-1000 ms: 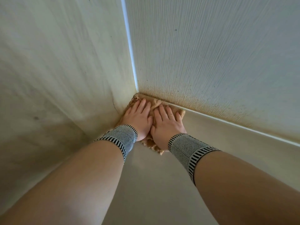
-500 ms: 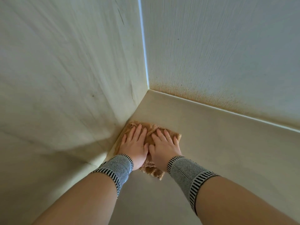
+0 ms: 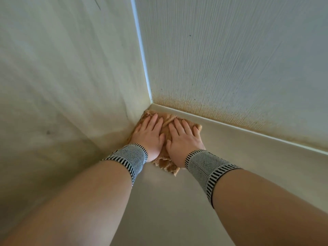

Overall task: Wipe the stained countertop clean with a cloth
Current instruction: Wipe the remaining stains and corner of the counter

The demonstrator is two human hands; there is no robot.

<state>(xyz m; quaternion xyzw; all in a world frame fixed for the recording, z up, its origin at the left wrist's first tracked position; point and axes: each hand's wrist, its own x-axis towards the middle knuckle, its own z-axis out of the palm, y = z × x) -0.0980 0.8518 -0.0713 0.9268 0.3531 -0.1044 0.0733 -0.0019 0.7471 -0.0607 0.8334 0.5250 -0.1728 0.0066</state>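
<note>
A tan fuzzy cloth (image 3: 166,163) lies on the pale countertop (image 3: 248,157), pushed into the corner where two walls meet. My left hand (image 3: 148,137) presses flat on the cloth's left part, fingers straight toward the corner. Beside it, my right hand (image 3: 183,139) presses flat on the cloth's right part. Both wrists wear striped grey bands. Most of the cloth is hidden under my hands; its frayed near edge shows between my wrists.
The left wall (image 3: 62,86) and the ribbed back wall (image 3: 239,59) close off the corner. A brownish stain band (image 3: 221,110) runs along the bottom of the back wall above a pale ledge (image 3: 230,124). Countertop extends to the right and toward me.
Both hands have slid the cloth forward from half a second ago, back into the corner against the walls. One second ago it was in the corner too.
</note>
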